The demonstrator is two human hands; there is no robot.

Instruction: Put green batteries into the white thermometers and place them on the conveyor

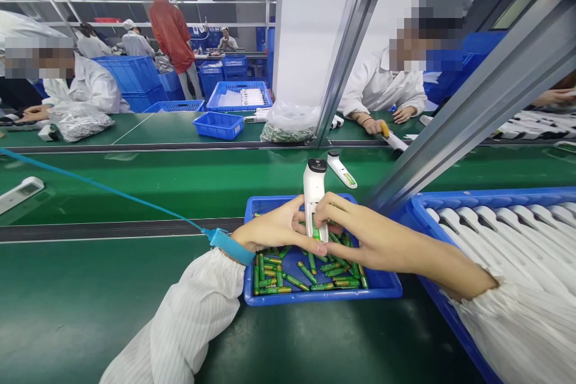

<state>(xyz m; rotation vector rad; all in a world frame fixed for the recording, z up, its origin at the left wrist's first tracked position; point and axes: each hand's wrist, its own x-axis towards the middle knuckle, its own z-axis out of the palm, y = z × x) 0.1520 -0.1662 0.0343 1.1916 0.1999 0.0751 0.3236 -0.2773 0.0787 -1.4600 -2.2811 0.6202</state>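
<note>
White gadget [314, 187] is up in front of me, over the blue tray [324, 296], with its dark top up and its handle down. My left hand [275, 229] is closed on it from one side. My right hand [351, 225] pinches the handle from the other side, so both hands are together on it. Something green shows in the handle, and I think it is a battery [315, 233]. I can't see which way round it is. If it is the wrong way, the gadget may not turn on. If my fingers push it crooked, it could pop out and get lost among the loose batteries [307, 272] below. If my grip gets loose, the gadget could drop and get scratched. A blue cord [112, 190] runs to the band [231, 246] on my left wrist. If it pulls tight, it could jerk that hand. My right sleeve [517, 336] is over the box [495, 195] of white parts [495, 234], so it could catch on one.
</note>
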